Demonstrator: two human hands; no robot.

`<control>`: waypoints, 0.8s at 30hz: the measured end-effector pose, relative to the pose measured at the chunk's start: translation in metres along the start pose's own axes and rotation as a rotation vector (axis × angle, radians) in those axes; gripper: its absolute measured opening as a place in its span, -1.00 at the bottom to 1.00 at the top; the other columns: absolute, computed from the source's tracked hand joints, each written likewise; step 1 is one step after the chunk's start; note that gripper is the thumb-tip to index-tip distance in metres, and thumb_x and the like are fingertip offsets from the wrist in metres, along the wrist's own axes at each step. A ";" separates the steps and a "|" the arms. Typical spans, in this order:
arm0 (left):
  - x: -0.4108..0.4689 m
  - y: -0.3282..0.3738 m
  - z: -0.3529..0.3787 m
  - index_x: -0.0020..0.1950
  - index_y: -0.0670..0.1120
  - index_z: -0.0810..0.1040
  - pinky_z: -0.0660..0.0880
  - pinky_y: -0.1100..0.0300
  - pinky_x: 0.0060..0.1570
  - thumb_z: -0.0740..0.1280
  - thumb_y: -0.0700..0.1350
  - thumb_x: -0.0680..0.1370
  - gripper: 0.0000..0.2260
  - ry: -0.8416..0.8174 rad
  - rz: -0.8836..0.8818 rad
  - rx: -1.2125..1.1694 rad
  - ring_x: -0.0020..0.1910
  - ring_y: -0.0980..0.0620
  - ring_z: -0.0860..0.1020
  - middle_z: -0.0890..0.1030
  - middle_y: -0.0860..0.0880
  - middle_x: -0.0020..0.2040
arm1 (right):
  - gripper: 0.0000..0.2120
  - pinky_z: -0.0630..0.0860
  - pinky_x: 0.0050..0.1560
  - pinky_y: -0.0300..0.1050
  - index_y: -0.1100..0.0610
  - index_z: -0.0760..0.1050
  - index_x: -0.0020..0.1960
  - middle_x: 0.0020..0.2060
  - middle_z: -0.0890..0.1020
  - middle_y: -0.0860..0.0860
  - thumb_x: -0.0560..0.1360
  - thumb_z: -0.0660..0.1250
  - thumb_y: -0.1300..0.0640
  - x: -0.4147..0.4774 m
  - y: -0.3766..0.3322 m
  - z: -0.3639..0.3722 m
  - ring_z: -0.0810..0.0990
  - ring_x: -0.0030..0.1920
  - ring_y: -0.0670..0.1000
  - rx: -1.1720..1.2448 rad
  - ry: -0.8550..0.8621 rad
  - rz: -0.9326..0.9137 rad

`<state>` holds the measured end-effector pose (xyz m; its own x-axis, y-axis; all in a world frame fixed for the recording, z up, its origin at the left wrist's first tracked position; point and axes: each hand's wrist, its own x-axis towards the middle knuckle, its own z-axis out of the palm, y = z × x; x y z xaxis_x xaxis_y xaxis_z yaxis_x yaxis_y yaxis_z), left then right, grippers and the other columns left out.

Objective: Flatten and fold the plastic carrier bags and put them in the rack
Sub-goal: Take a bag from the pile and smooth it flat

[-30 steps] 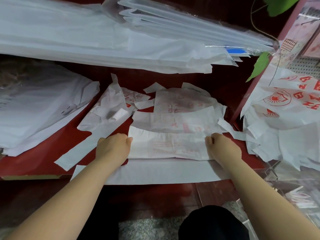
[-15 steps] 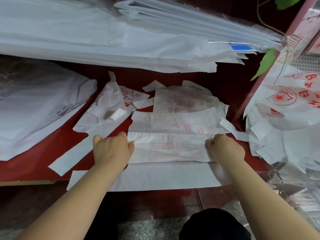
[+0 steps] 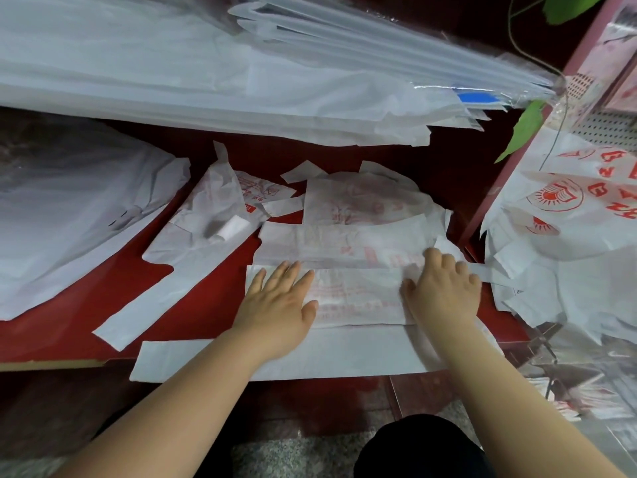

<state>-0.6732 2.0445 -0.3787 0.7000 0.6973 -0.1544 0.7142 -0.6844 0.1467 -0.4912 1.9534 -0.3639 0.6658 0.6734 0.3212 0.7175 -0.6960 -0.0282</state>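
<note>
Folded carrier bag (image 3: 358, 294) lying flat on the red table (image 3: 206, 298).
My left hand (image 3: 279, 305) and right hand (image 3: 444, 291) press it, fingers released; I see thin, crinkled white plastic, red print unreadable.

Print on the bag (image 3: 355, 298) is way too faint to read, left hand (image 3: 275, 305) and right hand (image 3: 444, 291) cover its ends, and the pile (image 3: 568, 236) past the right hand runs off-frame.

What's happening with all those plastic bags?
A person is flattening a folded white carrier bag with red print on the red table. The left hand lies flat on its left end, and the right hand presses its right end. Other bags lie loose behind it.
</note>
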 end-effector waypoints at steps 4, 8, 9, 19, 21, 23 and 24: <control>0.000 0.002 -0.001 0.51 0.00 -0.22 -0.34 0.11 0.40 -0.14 0.04 0.64 -0.53 0.009 0.003 -0.017 0.48 0.08 -0.28 -0.24 -0.01 0.52 | -0.67 0.48 0.11 0.14 0.23 0.54 0.12 0.12 0.58 0.23 0.47 0.16 0.11 -0.019 -0.044 0.003 0.55 0.14 0.26 0.181 0.075 -0.443; 0.000 0.002 -0.002 0.51 0.00 -0.22 -0.33 0.11 0.40 -0.14 0.03 0.64 -0.53 0.009 0.003 -0.024 0.48 0.09 -0.27 -0.24 0.00 0.52 | -0.55 -0.17 0.44 -0.13 0.10 0.03 0.50 0.51 0.01 0.04 0.63 -0.05 0.08 -0.031 -0.064 0.003 -0.05 0.50 0.00 0.262 -0.371 -0.589; 0.000 0.002 -0.002 0.51 0.00 -0.23 -0.33 0.11 0.40 -0.14 0.03 0.64 -0.53 0.004 0.002 -0.027 0.48 0.09 -0.27 -0.25 0.00 0.52 | -0.55 -0.19 0.43 -0.14 0.08 0.00 0.50 0.51 -0.01 0.02 0.63 -0.06 0.06 -0.028 -0.059 0.003 -0.07 0.50 -0.02 0.256 -0.401 -0.556; 0.015 -0.014 -0.030 0.50 0.00 0.10 0.10 0.13 0.38 0.11 -0.09 0.61 -0.54 0.022 -0.042 -0.257 0.46 -0.02 0.13 0.12 0.00 0.51 | -0.61 0.25 0.22 -0.04 0.17 0.33 0.31 0.23 0.45 0.09 0.53 0.20 0.06 0.006 0.018 -0.012 0.35 0.29 0.14 0.234 -0.348 -0.078; 0.021 -0.022 -0.040 0.47 0.02 0.16 0.19 0.12 0.32 0.22 -0.07 0.56 -0.51 0.029 -0.077 -0.201 0.39 -0.03 0.25 0.25 0.00 0.45 | -0.49 0.21 0.25 -0.01 0.09 0.23 0.39 0.27 0.43 0.04 0.49 0.26 0.01 0.015 0.019 -0.019 0.29 0.32 0.13 0.197 -0.412 0.043; 0.026 -0.025 -0.047 0.44 0.03 0.20 0.18 0.11 0.29 0.29 -0.03 0.52 -0.48 -0.030 -0.093 -0.117 0.34 -0.02 0.31 0.33 0.01 0.39 | -0.42 0.17 0.25 -0.01 0.04 0.17 0.42 0.28 0.44 0.01 0.47 0.29 0.00 0.023 0.019 -0.023 0.28 0.32 0.11 0.163 -0.501 0.081; 0.028 -0.024 -0.051 0.43 0.03 0.21 0.16 0.11 0.29 0.31 -0.01 0.50 -0.47 -0.073 -0.104 -0.099 0.33 -0.01 0.32 0.35 0.01 0.37 | -0.43 0.18 0.22 -0.02 0.04 0.19 0.40 0.24 0.46 0.01 0.45 0.30 0.02 0.026 0.018 -0.025 0.34 0.27 0.11 0.170 -0.539 0.097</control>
<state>-0.6703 2.0915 -0.3369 0.6225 0.7437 -0.2439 0.7823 -0.5822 0.2214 -0.4660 1.9522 -0.3325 0.7085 0.6714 -0.2175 0.6411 -0.7411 -0.1993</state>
